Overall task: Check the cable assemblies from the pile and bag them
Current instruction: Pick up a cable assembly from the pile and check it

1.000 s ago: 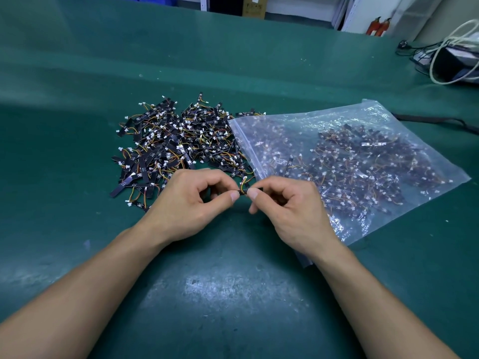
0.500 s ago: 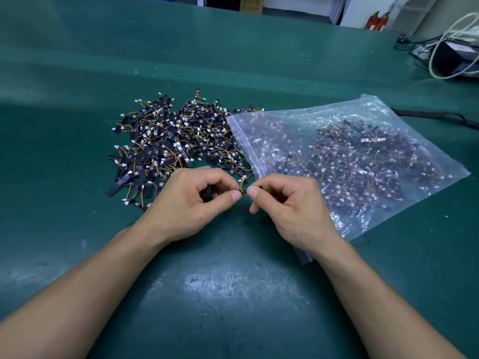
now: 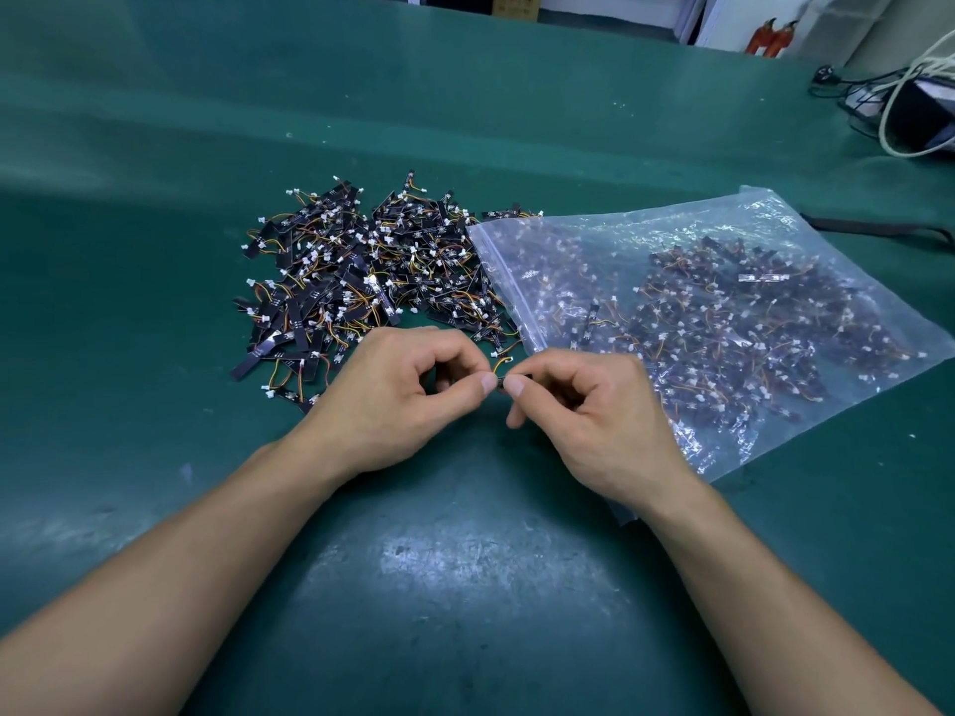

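Note:
A pile of small cable assemblies (image 3: pixel 362 276), black strips with orange and yellow wires and white connectors, lies on the green mat. To its right lies a clear zip bag (image 3: pixel 723 312) holding several more, its open mouth toward the pile. In front of both, my left hand (image 3: pixel 398 400) and my right hand (image 3: pixel 589 416) meet thumb to thumb and pinch one cable assembly (image 3: pixel 502 365) between them. Only its orange wire loop and a bit of black strip show; the fingers hide the rest.
The green mat (image 3: pixel 465 586) covers the whole bench. At the far right stands a dark device with white and black cords (image 3: pixel 909 105). A black cable (image 3: pixel 878 227) lies behind the bag. Two red extinguishers (image 3: pixel 772 36) stand beyond the bench.
Both hands stay together on the same cable assembly with only slight finger motion. The view has shifted a little.

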`<state>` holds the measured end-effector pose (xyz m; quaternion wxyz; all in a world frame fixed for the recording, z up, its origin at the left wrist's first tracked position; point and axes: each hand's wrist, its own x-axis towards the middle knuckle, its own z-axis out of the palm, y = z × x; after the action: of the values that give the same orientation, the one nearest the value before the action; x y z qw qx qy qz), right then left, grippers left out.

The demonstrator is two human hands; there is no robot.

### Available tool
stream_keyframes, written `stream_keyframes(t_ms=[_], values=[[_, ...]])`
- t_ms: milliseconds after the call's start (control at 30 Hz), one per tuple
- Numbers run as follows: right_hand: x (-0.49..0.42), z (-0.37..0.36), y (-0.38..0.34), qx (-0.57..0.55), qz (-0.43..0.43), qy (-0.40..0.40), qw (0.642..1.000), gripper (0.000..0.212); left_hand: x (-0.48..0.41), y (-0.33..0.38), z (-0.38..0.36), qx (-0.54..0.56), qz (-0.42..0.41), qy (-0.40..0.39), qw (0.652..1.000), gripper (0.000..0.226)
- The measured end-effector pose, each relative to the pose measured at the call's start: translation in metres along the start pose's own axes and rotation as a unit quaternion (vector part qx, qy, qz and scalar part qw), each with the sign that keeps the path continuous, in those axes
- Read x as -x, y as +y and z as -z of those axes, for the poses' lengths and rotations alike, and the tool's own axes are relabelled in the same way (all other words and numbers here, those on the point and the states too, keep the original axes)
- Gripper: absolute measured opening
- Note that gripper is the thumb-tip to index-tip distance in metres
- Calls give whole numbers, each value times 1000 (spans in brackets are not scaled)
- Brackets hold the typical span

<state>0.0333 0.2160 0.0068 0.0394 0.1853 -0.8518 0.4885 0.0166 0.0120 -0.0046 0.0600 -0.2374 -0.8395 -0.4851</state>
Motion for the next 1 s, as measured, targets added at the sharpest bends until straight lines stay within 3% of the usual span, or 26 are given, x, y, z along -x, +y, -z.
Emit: stream_keyframes(t_ms=[233, 1000], values=[[0, -1, -3, -32, 1, 31, 999, 17, 1, 4, 1, 3, -6, -2, 1000, 7], [-1, -1, -4, -38, -8, 26, 999, 15, 2, 5, 4, -11, -8, 0, 1000, 8]])
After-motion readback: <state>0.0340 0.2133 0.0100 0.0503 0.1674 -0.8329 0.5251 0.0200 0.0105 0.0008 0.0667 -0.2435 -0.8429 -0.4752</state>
